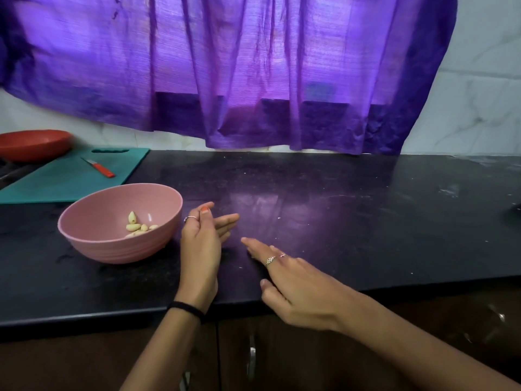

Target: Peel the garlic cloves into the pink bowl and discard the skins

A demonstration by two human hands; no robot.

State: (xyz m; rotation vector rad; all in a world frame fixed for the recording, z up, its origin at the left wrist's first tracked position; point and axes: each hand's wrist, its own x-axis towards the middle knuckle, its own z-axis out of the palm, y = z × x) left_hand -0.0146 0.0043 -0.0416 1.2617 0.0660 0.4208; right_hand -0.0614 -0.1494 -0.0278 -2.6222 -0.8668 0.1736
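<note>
Garlic cloves (pixel 137 227) peeled, in pink bowl (pixel 84 221)
Bowl just beside left hand (pixel 201 244); left and right hand (pixel 296 280) both relaxed, fingers straight, holding nothing.

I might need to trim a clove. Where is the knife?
In the head view, the knife lies far left on the teal cutting board, behind the pink bowl and beside the red bowl.

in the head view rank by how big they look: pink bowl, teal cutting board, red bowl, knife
1. teal cutting board, partly cut off at the left edge
2. pink bowl, though it sits nearer the camera
3. red bowl, farther back and partly out of frame, so unsure
4. knife, clearly smallest
</note>
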